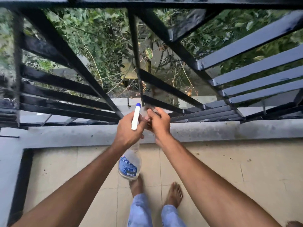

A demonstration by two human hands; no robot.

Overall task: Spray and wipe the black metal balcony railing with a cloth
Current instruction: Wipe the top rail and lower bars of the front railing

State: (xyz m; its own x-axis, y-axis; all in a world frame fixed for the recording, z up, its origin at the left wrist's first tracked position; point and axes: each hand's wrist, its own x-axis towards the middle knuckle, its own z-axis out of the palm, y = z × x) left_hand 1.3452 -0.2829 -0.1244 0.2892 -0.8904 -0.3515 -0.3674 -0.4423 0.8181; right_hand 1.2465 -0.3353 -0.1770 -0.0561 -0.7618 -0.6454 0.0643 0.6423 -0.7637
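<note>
**Railing: lower bars, between spray and wipe**

Railing (pixel 165 89) stands just ahead, above the ledge. The left hand (pixel 129 130) grips the spray bottle (pixel 129 164) by its neck. The right hand (pixel 159 122) curls round a blurred wad, probably the cloth (pixel 150 109). The likely next move is pressing the cloth onto the nearest bar.

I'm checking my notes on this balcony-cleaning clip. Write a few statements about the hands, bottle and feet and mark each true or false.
1. The left hand holds the spray bottle. True.
2. The bottle's nozzle tip is red. False: it is blue.
3. The right hand is curled round a brownish cloth, close to the railing. True.
4. The person wears shoes. False: both feet are bare on the tiles.
</note>
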